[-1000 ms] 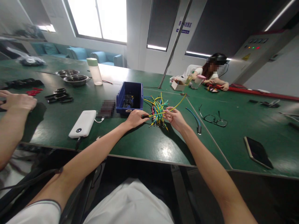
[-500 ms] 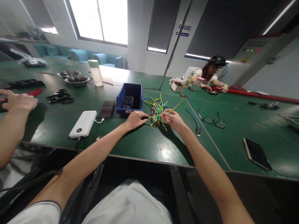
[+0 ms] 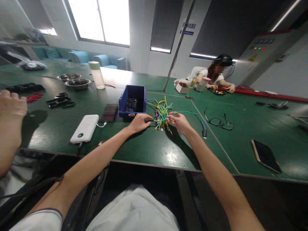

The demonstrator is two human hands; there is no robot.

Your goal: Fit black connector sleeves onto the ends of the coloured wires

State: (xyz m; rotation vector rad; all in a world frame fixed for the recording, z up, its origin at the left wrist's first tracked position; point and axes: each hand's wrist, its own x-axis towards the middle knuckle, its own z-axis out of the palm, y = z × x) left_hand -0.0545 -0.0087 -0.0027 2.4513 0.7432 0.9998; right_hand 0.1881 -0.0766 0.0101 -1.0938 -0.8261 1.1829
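A green wire runs between my two hands and arcs out to the right. My left hand is closed around a short dark piece at the wire's left end; its exact shape is partly hidden by the fingers. Thumb and fingertips of my right hand pinch the wire farther along. Just behind the hands lies a loose bundle of yellow, green, blue and red wires, several with metal ring terminals. A blue wire with a black sleeve and a ring terminal rests to the right.
A blue bin with dark parts stands behind my left hand. A white power bank lies left, glasses and a phone right. A co-worker's hand reaches in at far left; another person sits across the table.
The wire's free end, yellow and pointing up and away before, now looks green and bends lower to the right. My hands have stayed nearly in place. The co-worker's hand at left has shifted.
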